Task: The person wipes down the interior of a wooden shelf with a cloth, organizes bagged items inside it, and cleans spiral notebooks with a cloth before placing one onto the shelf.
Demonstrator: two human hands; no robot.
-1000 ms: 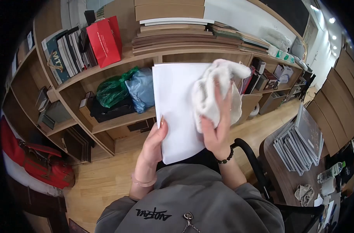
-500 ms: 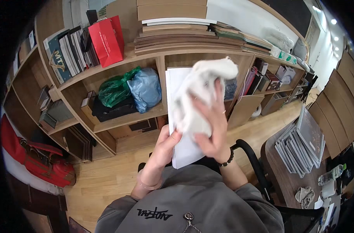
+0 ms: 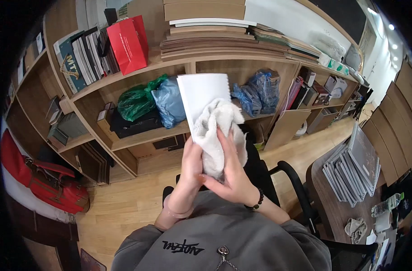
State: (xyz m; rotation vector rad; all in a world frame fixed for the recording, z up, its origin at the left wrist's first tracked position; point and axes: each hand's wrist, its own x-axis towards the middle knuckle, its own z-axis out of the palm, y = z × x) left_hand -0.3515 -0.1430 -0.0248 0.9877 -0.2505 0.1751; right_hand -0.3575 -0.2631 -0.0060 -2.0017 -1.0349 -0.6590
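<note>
Well to the left of the white rectangular paper sheaf (image 3: 204, 88) with a toothed right edge sits a red fabric bag with brown straps (image 3: 63, 194); a glossy red paper shopping bag (image 3: 127, 44) stands beyond the sheaf's upper left. Nearer its left edge come a knotted green plastic bag (image 3: 136, 105) and a pale blue plastic bag (image 3: 169, 100). The left hand (image 3: 190, 167) grips the sheaf's lower left edge, its fingertips hidden from view. The sheaf is held up in front of the person, its lower part covered by a bunched white fluffy cloth (image 3: 211, 131). The right hand (image 3: 235, 176) clasps that cloth against the sheaf, fingers bent over the fabric. Right of the sheaf are translucent blue plastic bags (image 3: 265, 92), then a curved black chair armrest (image 3: 292, 178) and, farthest, a stack of grey spiral-bound notebooks (image 3: 350, 174).
</note>
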